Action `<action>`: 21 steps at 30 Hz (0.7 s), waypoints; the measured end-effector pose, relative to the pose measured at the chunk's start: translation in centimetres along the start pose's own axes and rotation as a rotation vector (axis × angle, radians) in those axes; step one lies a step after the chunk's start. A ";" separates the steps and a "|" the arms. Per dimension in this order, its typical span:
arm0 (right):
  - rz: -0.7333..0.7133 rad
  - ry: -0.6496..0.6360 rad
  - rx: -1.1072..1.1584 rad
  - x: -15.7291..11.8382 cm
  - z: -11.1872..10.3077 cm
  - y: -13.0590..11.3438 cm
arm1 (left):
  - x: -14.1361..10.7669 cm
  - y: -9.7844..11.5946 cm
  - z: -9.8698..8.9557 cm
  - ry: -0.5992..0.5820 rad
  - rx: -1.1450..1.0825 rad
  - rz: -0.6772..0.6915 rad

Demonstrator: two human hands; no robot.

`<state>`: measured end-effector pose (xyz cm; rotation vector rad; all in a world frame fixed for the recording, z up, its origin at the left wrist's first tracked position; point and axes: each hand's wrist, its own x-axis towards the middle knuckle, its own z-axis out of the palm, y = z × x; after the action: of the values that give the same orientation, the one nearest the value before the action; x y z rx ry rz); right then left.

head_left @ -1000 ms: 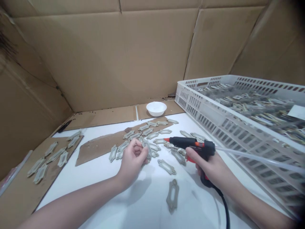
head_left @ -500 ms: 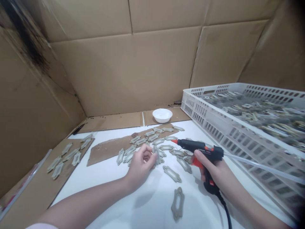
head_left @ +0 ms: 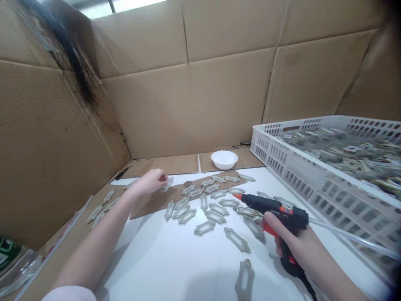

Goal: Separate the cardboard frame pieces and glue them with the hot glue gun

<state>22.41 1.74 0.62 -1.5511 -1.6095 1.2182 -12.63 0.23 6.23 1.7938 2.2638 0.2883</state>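
Observation:
My right hand [head_left: 288, 234] is wrapped round a black and orange glue gun [head_left: 269, 205], its orange tip pointing left above the pieces. My left hand [head_left: 153, 180] is closed over the left part of a brown cardboard strip [head_left: 147, 205], pinching a pale frame-shaped piece [head_left: 168, 184] that sticks out to its right. Several similar grey-green frame pieces [head_left: 204, 228] lie loose on the white table surface and on the strip. One of them [head_left: 244, 280] lies apart near the front edge of the view.
A white plastic crate [head_left: 282, 161] with many pieces fills the right side. A white bowl [head_left: 224, 159] stands by the cardboard back wall [head_left: 228, 96]. More pieces lie on cardboard at left. A bottle [head_left: 15, 263] shows at lower left; a clear glue stick extends behind the gun.
My left hand has moved left and farther back, from the middle pieces to above the cardboard strip, with a piece. The view has shifted left. My right hand still holds the glue gun.

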 end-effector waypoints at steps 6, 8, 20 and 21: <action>0.002 0.019 -0.055 -0.1 0.1 0.2 | 1.9 -6.8 -0.9 -0.186 0.176 -0.179; 0.004 0.015 -0.067 -0.1 0.2 0.2 | 1.9 -8.0 -0.6 -0.248 0.218 -0.225; 0.009 -0.051 -0.096 0.1 -0.2 0.2 | 0.4 -3.3 -1.3 -0.164 0.374 -0.118; 0.003 -0.050 -0.103 0.1 -0.2 0.3 | 0.2 -2.5 -1.0 -0.181 0.362 -0.084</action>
<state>22.72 1.84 0.41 -1.5983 -1.7264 1.2014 -15.27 -0.19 6.42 1.7903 2.3636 -0.3077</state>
